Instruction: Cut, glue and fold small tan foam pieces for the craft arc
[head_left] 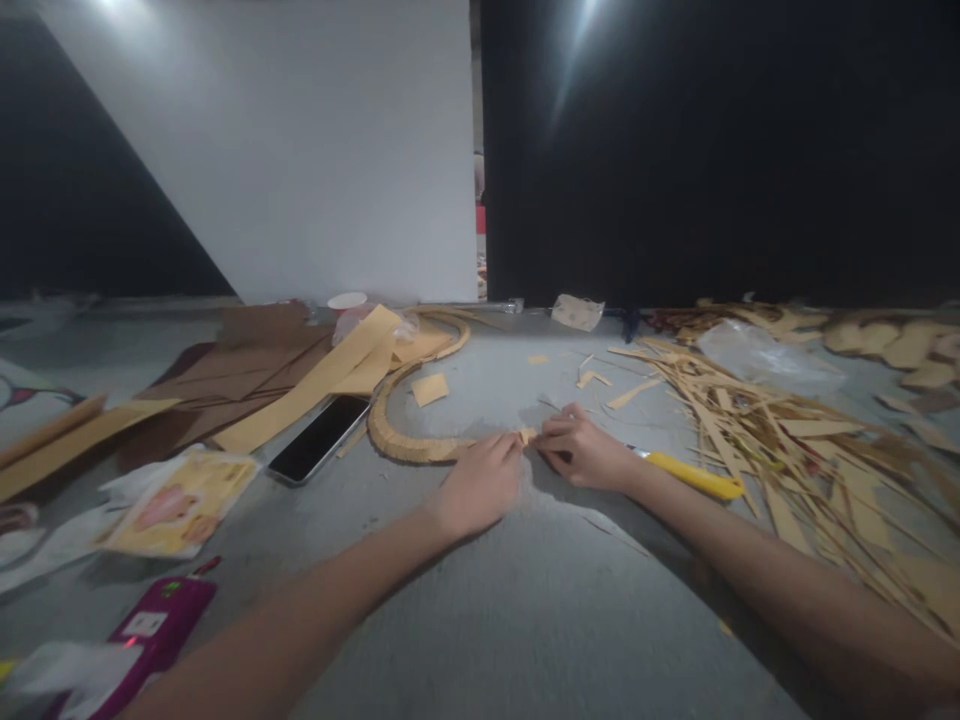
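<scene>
A curved tan strip (390,437) lies on the grey surface, bent like an S and edged with small segments. My left hand (484,482) is closed over its near end, which passes under the fingers. A small tan piece (527,437) shows between my two hands. My right hand (585,447) pinches at this piece with thumb and fingers together. Just behind the right wrist lies a yellow utility knife (694,475), its blade end partly hidden by the wrist. A loose tan square (430,389) rests inside the strip's curve.
A black phone (321,440) lies left of the strip, near brown sheets (240,365) and long tan strips (307,400). Farther left are a yellow packet (180,505) and a purple power strip (161,625). Cut tan scraps (795,450) heap up on the right. Upright panels (337,150) stand behind.
</scene>
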